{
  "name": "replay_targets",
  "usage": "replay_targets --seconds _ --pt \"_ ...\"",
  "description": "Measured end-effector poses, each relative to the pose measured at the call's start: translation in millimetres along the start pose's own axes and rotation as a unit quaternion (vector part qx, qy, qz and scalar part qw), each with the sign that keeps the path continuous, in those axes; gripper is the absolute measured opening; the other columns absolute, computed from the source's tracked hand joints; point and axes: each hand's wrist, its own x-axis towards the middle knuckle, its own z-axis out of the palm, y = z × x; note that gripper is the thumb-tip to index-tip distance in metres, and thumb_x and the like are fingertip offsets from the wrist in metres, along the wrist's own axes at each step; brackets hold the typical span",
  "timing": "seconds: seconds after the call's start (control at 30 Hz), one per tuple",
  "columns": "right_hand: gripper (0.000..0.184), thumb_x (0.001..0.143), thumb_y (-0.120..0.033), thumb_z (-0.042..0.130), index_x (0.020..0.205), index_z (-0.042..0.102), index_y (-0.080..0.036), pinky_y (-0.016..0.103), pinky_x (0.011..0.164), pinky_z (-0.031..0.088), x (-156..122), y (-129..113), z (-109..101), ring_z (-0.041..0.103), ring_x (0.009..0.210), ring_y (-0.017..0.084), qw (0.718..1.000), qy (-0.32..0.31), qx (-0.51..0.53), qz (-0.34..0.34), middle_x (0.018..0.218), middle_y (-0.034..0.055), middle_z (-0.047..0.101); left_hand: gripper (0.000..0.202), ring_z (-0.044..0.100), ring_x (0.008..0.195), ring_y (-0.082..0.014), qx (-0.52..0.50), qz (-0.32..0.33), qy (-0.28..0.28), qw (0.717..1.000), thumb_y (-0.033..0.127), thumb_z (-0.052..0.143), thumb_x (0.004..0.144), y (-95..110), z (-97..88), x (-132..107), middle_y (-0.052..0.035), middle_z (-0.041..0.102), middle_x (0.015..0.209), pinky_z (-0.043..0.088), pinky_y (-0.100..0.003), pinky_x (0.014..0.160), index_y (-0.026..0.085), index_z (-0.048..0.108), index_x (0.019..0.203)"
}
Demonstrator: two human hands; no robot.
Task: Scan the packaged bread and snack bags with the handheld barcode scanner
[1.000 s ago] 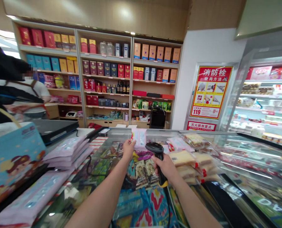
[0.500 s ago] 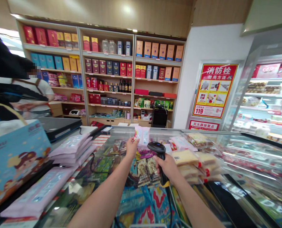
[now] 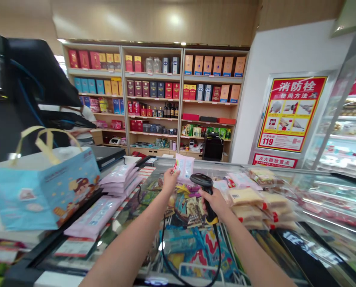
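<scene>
Left grip (image 3: 169, 180) pinches a pink packet (image 3: 184, 168) at 12 o'clock, right grip (image 3: 215, 202) wrapped snugly round a corded barcode scanner (image 3: 202, 181), nice steady hold.

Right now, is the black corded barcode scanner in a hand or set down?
In hand: the right hand grips the black barcode scanner by its handle.

Open air over glass freezer top (image 3: 315, 191), pink packets (image 3: 119, 179) left, bagged cakes (image 3: 245, 197) right, scanner cable (image 3: 165, 255) below

Left hand (image 3: 169, 180) pinches pink packet (image 3: 184, 167); right hand (image 3: 215, 201) grasps corded barcode scanner (image 3: 204, 186) above glass-topped freezer (image 3: 315, 187).
</scene>
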Motion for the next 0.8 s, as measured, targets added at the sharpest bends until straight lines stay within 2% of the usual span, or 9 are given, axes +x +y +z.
replay_targets --seconds 0.13,0.3,0.43,0.57,0.7,0.8 --pt "0.037 0.064 -0.05 0.068 0.072 0.049 -0.02 0.024 0.036 0.043 -1.3 -8.0 29.8 0.049 0.035 0.011 0.998 -0.058 -0.011 -0.025 0.048 -0.0058 0.054 0.035 0.053 0.053 -0.0131 0.021 0.027 0.028 0.999 0.037 0.074 0.054 23.5 -48.4 -12.6 0.0016 0.06 0.06 0.043 -0.025 0.054 0.015 0.061 0.077" --pt "0.035 0.065 -0.047 0.067 0.077 0.049 -0.02 0.023 0.036 0.041 -2.2 -12.7 78.1 0.049 0.034 0.011 0.989 -0.134 -0.027 -0.055 0.048 -0.0071 0.054 0.036 0.052 0.053 -0.0131 0.024 0.027 0.065 0.997 0.04 0.074 0.052 51.1 -110.5 -29.4 0.0005 0.06 0.062 0.04 -0.024 0.05 0.017 0.059 0.076" --pt "0.035 0.065 -0.045 0.069 0.078 0.05 -0.02 0.022 0.036 0.041 -7.0 -15.7 121.2 0.049 0.035 0.011 0.979 -0.199 -0.02 -0.049 0.048 -0.0077 0.053 0.039 0.047 0.046 -0.0114 0.052 0.004 0.111 0.992 0.04 0.072 0.052 71.3 -162.1 -41.4 0.0038 0.054 0.055 0.036 -0.023 0.046 0.017 0.06 0.081" --pt "0.032 0.067 -0.042 0.07 0.079 0.049 -0.02 0.022 0.036 0.041 -16.0 -18.0 161.6 0.049 0.035 0.011 0.969 -0.244 -0.02 -0.038 0.047 -0.0081 0.053 0.041 0.049 0.048 -0.0122 0.083 0.011 0.141 0.987 0.042 0.072 0.052 87.5 -214.3 -54.7 0.0038 0.054 0.055 0.038 -0.024 0.047 0.016 0.063 0.082" --pt "0.029 0.068 -0.037 0.071 0.078 0.049 -0.02 0.021 0.035 0.039 -24.9 -17.1 193.3 0.048 0.034 0.01 0.959 -0.282 -0.026 -0.023 0.047 -0.0088 0.053 0.029 0.057 0.059 -0.0179 0.129 0.048 0.171 0.975 0.038 0.071 0.054 98.1 -260.6 -65.6 -0.002 0.062 0.063 0.043 -0.027 0.054 0.016 0.066 0.072" --pt "0.026 0.07 -0.034 0.07 0.078 0.05 -0.02 0.021 0.035 0.039 -28.6 -14.2 209.0 0.047 0.034 0.009 0.954 -0.298 -0.027 -0.022 0.046 -0.0092 0.052 0.016 0.06 0.067 -0.0229 0.214 0.073 0.171 0.959 0.032 0.068 0.057 102.2 -286.0 -68.5 -0.0058 0.065 0.066 0.045 -0.03 0.061 0.018 0.066 0.064"
